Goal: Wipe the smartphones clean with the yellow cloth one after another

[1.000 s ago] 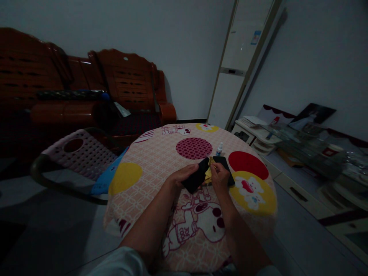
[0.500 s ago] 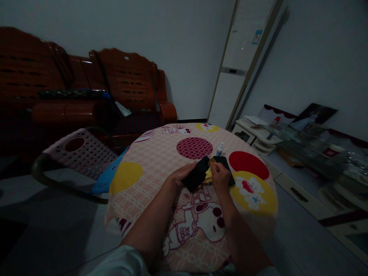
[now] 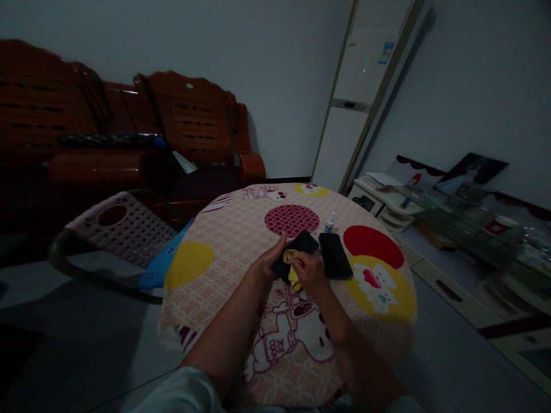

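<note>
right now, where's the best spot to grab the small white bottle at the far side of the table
Grip the small white bottle around its body, below the blue cap, coming from the right or from above. It stands upright and clear, the free phone lying flat just nearer. Both the left hand and right hand are busy.

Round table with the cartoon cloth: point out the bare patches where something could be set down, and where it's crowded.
Bare cloth lies around the yellow printed circle on the left and round the dark red dotted circle at the far side. The middle is crowded: the left hand holds a black flat phone, the right hand presses a yellow cloth on it, beside a second black phone and a small white bottle.
</note>
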Motion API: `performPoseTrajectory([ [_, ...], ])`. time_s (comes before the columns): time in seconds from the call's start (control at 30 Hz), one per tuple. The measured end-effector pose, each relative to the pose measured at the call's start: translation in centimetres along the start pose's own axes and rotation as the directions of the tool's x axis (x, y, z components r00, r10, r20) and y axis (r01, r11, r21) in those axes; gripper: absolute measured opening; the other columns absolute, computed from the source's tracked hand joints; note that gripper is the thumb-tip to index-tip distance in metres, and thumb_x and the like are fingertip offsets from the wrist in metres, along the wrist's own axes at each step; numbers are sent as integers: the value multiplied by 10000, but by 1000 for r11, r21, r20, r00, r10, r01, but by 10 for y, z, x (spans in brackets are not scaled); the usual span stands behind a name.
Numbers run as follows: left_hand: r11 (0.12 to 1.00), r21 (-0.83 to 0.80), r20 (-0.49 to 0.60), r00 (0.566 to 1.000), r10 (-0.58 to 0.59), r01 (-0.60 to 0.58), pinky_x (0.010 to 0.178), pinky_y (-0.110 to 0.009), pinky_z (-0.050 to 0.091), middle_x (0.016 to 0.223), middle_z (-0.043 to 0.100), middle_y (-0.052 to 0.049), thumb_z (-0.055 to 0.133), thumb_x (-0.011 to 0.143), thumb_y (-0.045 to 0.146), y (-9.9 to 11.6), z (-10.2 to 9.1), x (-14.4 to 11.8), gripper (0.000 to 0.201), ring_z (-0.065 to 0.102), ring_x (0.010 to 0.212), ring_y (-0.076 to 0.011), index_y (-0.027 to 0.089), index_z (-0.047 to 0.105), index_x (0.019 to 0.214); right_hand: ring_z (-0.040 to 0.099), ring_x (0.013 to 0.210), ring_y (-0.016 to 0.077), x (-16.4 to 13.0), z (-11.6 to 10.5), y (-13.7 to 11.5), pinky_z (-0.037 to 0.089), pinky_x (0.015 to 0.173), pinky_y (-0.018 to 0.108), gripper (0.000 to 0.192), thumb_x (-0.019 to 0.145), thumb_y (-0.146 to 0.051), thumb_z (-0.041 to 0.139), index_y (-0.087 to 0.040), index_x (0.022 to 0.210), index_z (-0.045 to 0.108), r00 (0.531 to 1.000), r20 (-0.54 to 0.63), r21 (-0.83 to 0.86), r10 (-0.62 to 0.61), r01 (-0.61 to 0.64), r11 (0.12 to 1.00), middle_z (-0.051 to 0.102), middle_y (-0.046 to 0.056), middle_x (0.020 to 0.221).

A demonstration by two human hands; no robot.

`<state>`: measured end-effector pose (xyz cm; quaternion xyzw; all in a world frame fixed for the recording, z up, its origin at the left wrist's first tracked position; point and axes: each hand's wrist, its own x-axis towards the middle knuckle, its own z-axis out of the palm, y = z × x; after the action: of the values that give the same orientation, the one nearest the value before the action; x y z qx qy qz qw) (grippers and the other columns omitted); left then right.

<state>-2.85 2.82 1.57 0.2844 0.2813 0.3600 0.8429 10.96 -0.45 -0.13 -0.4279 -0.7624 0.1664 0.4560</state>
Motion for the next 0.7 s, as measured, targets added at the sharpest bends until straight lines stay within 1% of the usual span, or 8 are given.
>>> performPoseTrajectory([
  [0.07,1000,13,-3,1000,7,-7,543,-260,505,689,671,-77,370,829,679,1,1,0,632,638,560,-177,138,644,1005,637,711,172,0,1,-2,452,656,252,165,841,-235,507,-191,796,659,1000,25,-13,-16,16,1000,687,43,762],
  [0.13,1000,28,-1,1000,3,-3,566,-262,509,693,667,-73,378,823,684,0,1,1,631,642,581,-176,138,643,997,641,728,174,1,-1,-1,455,674,256,169,847,-232,499,-188,817,659,1000,-5,-24,-6,6,1000,690,46,779],
  [0.23,998,52,48,999,-23,20,629,-306,527,743,666,-72,402,812,687,-7,2,3,618,656,650,-195,155,626,1035,633,714,169,3,-8,6,461,677,261,191,854,-240,483,-173,853,661,989,-140,-34,44,-49,998,691,54,798],
  [0.33,990,118,161,983,-92,74,624,-343,529,822,669,-89,383,797,711,-13,3,3,656,654,670,-209,185,593,1128,617,679,165,6,-18,15,461,654,261,217,860,-273,479,-164,860,666,944,-314,-44,102,-122,992,690,53,781],
  [0.43,970,202,246,951,-185,136,593,-320,517,823,664,-116,330,770,758,-16,6,1,747,646,662,-209,167,596,1143,608,680,169,6,-24,22,459,650,264,238,864,-307,483,-163,895,670,902,-414,-54,124,-160,986,693,54,798],
  [0.5,963,223,254,945,-207,151,584,-310,509,804,659,-116,322,761,771,-16,7,1,765,642,651,-207,161,606,1126,608,679,174,6,-25,25,462,646,267,241,860,-314,489,-165,893,675,895,-427,-52,126,-163,985,695,57,798],
  [0.57,968,212,218,958,-184,137,589,-322,510,812,661,-106,347,760,766,-17,6,3,733,641,655,-211,171,614,1096,611,662,176,6,-22,24,465,635,267,231,849,-305,499,-164,862,682,908,-398,-36,128,-155,987,694,57,771],
  [0.7,983,141,23,993,-119,115,603,-315,509,704,652,-64,377,729,790,-18,1,10,691,617,604,-182,161,630,861,622,652,174,3,-8,10,473,634,265,203,833,-270,510,-168,831,686,965,-240,17,108,-107,994,694,49,757],
])
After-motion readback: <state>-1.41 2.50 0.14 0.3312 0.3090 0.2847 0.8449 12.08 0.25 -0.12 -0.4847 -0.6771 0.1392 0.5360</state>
